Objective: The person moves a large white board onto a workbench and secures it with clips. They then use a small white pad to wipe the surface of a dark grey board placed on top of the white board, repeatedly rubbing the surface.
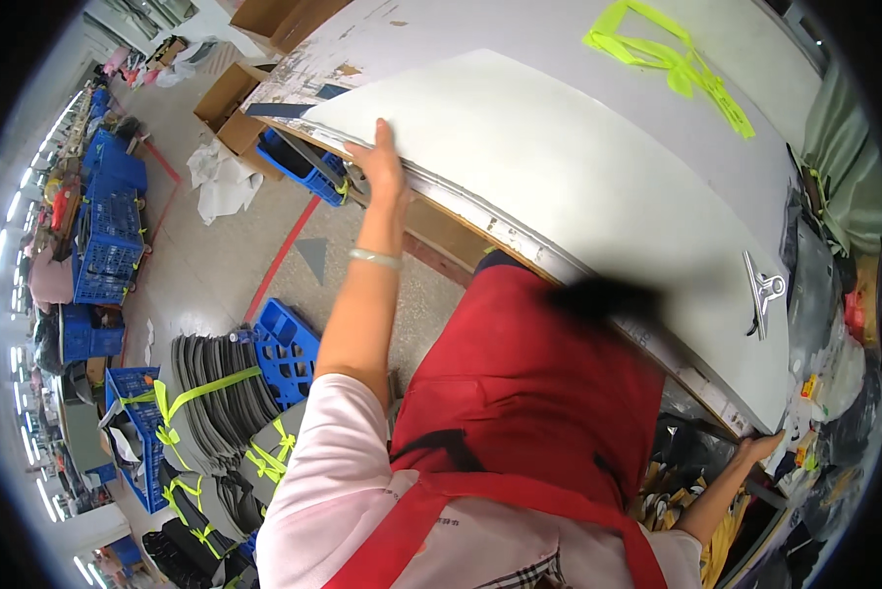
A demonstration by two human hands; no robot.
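A large white sheet (549, 167) with a curved far edge and a straight near edge lies on the worktable (402, 49). My left hand (382, 172) grips its near edge toward the left end, thumb on top; the other fingers are partly hidden below. At the sheet's right corner, my right hand (755, 452) closes on the edge, its fingers mostly out of sight. A silver bulldog clip (766, 292) rests on the sheet near its right end. Close to the near edge, a dark blurred shape (608, 297) is too smeared to name.
A knotted neon-yellow strip (672, 64) lies on the far tabletop. Clear plastic bags (839, 393) crowd the right side. On the floor at left stand tied stacks of grey pieces (215, 393), blue crates (112, 245) and an open cardboard box (230, 108).
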